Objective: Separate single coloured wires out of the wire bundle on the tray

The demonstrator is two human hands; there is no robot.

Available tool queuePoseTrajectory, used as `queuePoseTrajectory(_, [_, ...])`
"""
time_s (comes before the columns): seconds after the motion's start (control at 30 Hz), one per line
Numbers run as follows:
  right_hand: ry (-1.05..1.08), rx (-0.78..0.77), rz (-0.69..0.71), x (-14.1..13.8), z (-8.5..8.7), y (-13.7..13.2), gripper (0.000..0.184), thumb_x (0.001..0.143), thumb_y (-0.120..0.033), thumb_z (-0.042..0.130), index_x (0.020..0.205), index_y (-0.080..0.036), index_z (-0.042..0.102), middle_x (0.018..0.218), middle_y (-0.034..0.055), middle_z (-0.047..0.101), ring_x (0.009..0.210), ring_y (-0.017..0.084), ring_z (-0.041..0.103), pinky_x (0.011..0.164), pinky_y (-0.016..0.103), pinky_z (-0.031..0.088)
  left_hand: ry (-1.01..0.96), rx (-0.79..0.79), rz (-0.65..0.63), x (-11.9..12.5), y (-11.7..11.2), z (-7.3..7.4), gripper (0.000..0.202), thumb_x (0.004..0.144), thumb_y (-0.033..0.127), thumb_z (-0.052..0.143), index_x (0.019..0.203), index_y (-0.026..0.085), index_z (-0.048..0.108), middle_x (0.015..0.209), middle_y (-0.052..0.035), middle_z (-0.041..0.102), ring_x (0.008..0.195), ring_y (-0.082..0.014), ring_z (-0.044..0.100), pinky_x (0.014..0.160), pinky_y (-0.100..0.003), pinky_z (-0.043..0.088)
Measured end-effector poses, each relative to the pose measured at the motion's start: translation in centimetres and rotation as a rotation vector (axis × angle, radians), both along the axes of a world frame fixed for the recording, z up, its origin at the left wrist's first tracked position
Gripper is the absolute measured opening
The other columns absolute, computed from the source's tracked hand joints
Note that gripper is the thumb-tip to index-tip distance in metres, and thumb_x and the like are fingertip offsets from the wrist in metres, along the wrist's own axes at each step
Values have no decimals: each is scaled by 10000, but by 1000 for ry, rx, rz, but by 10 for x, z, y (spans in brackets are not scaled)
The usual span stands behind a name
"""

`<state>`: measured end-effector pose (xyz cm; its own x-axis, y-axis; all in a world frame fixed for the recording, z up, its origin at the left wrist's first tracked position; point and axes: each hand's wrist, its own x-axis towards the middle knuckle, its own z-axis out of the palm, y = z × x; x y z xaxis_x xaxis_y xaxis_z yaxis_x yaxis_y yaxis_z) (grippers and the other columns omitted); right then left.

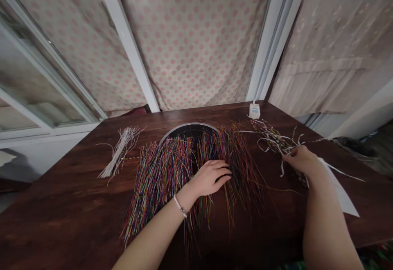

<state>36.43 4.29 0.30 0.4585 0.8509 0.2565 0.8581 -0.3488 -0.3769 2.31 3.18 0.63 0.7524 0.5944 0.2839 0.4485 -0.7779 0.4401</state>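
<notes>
Multicoloured wires [166, 180] lie under the open left hand [211, 178]; right hand [301, 159] pinches beaded strands [276, 143]; white adapter [254, 111] label unreadable.

No readable text; only blurred blue marks on a white box [254, 111]

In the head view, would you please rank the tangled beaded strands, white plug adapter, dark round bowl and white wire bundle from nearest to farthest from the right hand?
1. tangled beaded strands, under the right hand
2. white plug adapter, farther back, to the hand's left
3. dark round bowl, back centre
4. white wire bundle, far left
</notes>
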Motion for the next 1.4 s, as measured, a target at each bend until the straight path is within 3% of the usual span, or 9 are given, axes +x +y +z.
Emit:
queuePoseTrajectory(0.07, [123, 27, 126, -31, 13, 0, 254, 587, -403, 636, 673, -181, 548, 590, 26, 579, 529, 175, 545, 504, 292, 405, -14, 3, 3, 0, 1, 0, 277, 887, 289, 393, 1048, 254, 615, 1155, -37, 575, 1123, -178, 478, 962, -357, 350])
queuePoseTrajectory(0.17, [415, -46, 658, -86, 24, 1, 196, 695, -367, 563, 711, -176, 602, 697, 31, 634, 650, 157, 585, 616, 266, 445, -35, 8, 3, 0, 1, 0, 290, 892, 288, 377, 1042, 263, 624, 1146, -36, 572, 1099, -178, 489, 946, -352, 364])
queuePoseTrajectory(0.27, [457, -172, 841, -123, 21, 0, 152, 707, -296, 551, 720, -176, 644, 651, 11, 629, 613, 140, 566, 579, 248, 426, -38, 5, -2, 0, 2, -1, 295, 893, 288, 374, 1055, 265, 619, 1142, -36, 569, 1093, -181, 489, 942, -350, 365])
queuePoseTrajectory(0.4, [328, -251, 920, -134, 9, -1, 152, 675, -187, 538, 744, -202, 673, 610, -17, 592, 553, 115, 511, 543, 233, 380, -37, 3, -10, 0, 3, -1, 271, 877, 262, 408, 1047, 257, 619, 1138, -38, 568, 1088, -184, 492, 934, -343, 373])
queuePoseTrajectory(0.6, [215, -125, 953, -135, 3, 1, 172, 639, -116, 507, 762, -189, 604, 618, -36, 512, 556, 96, 451, 526, 208, 321, -51, 15, -15, 0, 4, -4, 236, 872, 250, 413, 978, 207, 620, 1122, -55, 575, 1068, -182, 508, 936, -333, 382])
queuePoseTrajectory(0.8, [146, -149, 1050, -136, 2, 4, 175, 646, -98, 493, 728, -190, 618, 614, -35, 461, 563, 90, 431, 531, 202, 298, -40, 22, -31, 0, 7, -8, 217, 870, 223, 408, 973, 191, 596, 1105, -56, 572, 1063, -176, 506, 940, -328, 385])
queuePoseTrajectory(1.13, [-31, -166, 1020, -138, 6, 3, 197, 687, -132, 512, 765, -250, 649, 682, -24, 506, 617, 101, 465, 573, 215, 295, -32, 41, -21, 1, 8, -11, 210, 878, 209, 387, 984, 189, 567, 1085, -48, 573, 1052, -172, 506, 927, -328, 399])
queuePoseTrajectory(1.27, [10, -108, 1014, -138, 5, 2, 182, 675, -110, 522, 806, -217, 589, 713, -26, 510, 622, 97, 465, 579, 206, 314, -26, 53, 9, 1, 8, -11, 222, 889, 204, 357, 971, 186, 562, 1084, -45, 573, 1041, -170, 509, 925, -332, 399])
queuePoseTrajectory(1.4, [39, -65, 1040, -137, 5, 2, 215, 658, -18, 455, 712, -196, 562, 727, -20, 511, 626, 89, 474, 602, 203, 335, -18, 66, 36, 1, 9, -12, 228, 892, 193, 339, 940, 182, 562, 1073, -46, 573, 1024, -170, 516, 915, -330, 405])
